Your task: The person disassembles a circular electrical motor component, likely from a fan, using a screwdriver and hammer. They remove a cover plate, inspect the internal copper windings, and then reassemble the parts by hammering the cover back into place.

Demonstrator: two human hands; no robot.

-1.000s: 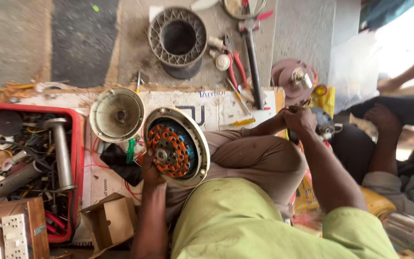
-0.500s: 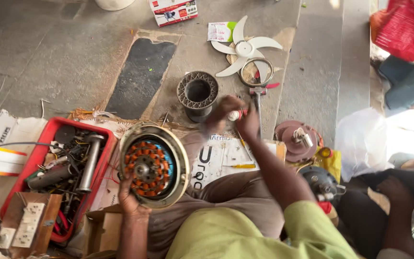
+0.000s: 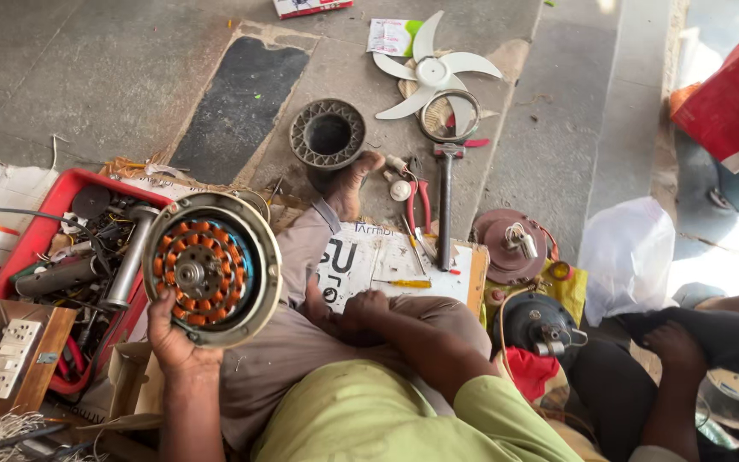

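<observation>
The stator (image 3: 211,269) is gripped from below by the left hand (image 3: 173,338), its copper coils turned up, at nine o'clock from the lap. The right hand (image 3: 365,308), half a second ago stretched out to the tools at twelve o'clock, has been drawn back and is now rested curled on the knee; whether anything was picked up cannot be told. A screwdriver (image 3: 404,283) is left on the cardboard (image 3: 369,257) just beyond it. A red tray (image 3: 27,231) of parts is seen at nine o'clock, a fan blade (image 3: 434,73) farther out at twelve.

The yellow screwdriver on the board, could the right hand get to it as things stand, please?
Probably yes: the right hand rests just below the yellow screwdriver, which lies uncovered on the board, with nothing between them.
</observation>
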